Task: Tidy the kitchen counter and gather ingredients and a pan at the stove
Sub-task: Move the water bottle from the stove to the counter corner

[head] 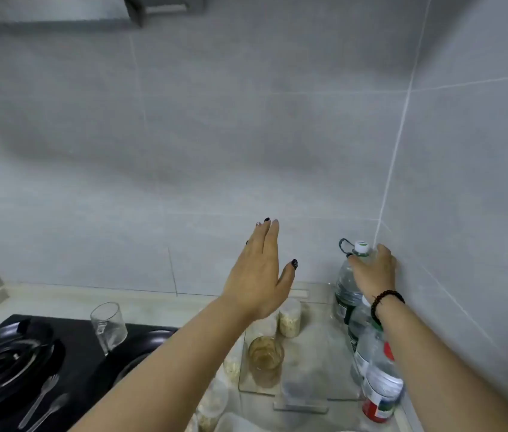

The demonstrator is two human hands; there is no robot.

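Right wall side blocked by a row of bottles (368,347) running into the corner. Jars (290,318) and an amber glass (266,357) crowd the clear board (318,363) centre. Open bench (59,302) behind the stove (12,363); a glass mug (108,326), seemingly at its back edge, blocks there.

— Where am I standing?
— In my home kitchen: I see the black gas stove (12,360), grey wall tiles (246,135), and oat jars (290,319) on my counter (68,299).
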